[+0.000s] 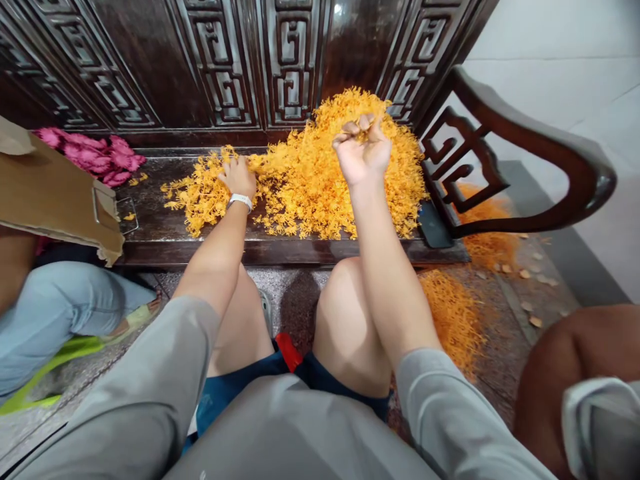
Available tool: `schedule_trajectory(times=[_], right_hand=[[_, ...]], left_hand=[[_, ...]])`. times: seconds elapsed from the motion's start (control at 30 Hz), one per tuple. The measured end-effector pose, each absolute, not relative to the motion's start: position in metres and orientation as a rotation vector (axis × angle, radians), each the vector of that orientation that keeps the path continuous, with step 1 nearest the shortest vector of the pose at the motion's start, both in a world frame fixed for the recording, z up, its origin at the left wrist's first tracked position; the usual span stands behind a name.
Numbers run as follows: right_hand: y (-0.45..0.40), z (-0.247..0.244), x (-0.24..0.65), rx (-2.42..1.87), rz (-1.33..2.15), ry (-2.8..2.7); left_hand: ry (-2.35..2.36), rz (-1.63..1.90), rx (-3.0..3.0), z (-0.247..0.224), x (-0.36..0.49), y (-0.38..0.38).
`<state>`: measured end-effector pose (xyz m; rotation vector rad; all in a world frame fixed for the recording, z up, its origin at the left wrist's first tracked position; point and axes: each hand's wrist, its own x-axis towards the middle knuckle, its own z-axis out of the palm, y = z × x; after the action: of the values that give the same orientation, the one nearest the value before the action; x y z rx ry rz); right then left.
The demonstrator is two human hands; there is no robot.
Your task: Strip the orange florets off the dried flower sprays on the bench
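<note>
A big heap of yellow-orange, curly, petal-like pieces [300,193] is piled on a dark wooden bench. To its left, a smaller pile of the same pieces [200,193] joins onto it. My left hand [240,177], with a white band on the wrist, rests palm down on this smaller pile; its fingers spread over the pieces and their tips are partly hidden. Above the big heap, my right hand [364,152] is turned palm up with its fingers curled in. Whatever lies between those fingers blends with the orange behind.
Magenta pieces [107,160] and a cardboard box [50,193] are at the left. A dark phone [434,225] lies beside the curved wooden armrest [545,167]. Orange strands [450,320] cover part of the floor. Other people sit at both sides.
</note>
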<state>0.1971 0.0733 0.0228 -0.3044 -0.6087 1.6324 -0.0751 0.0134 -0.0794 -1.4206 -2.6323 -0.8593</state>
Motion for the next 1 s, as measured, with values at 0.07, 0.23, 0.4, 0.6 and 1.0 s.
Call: schedule_trajectory(times=[0.07,0.23,0.4,0.6,1.0], right_hand=[[0.075,0.027,0.207,-0.309,1.609,-0.601],[0.082,0.029,0.233,-0.206,1.539,-0.579],[0.079,0.029,0.234,-0.114,1.535,-0.552],[0.072,0.03,0.212,-0.157,1.614,-0.499],[0.063,0.011,0.16,-0.604,1.758,-0.904]], left_hand=[[-2.757,-0.891,-1.287,-0.086,-0.089,0.013],[-2.885,-0.871,-1.017,-0.086,-0.123,0.002],[-2.812,-0.79,-0.961,-0.059,-0.121,-0.006],[-2.286,-1.184,-1.656,0.007,-0.044,-0.008],[-2.035,-1.175,-2.142,-0.005,0.033,-0.012]])
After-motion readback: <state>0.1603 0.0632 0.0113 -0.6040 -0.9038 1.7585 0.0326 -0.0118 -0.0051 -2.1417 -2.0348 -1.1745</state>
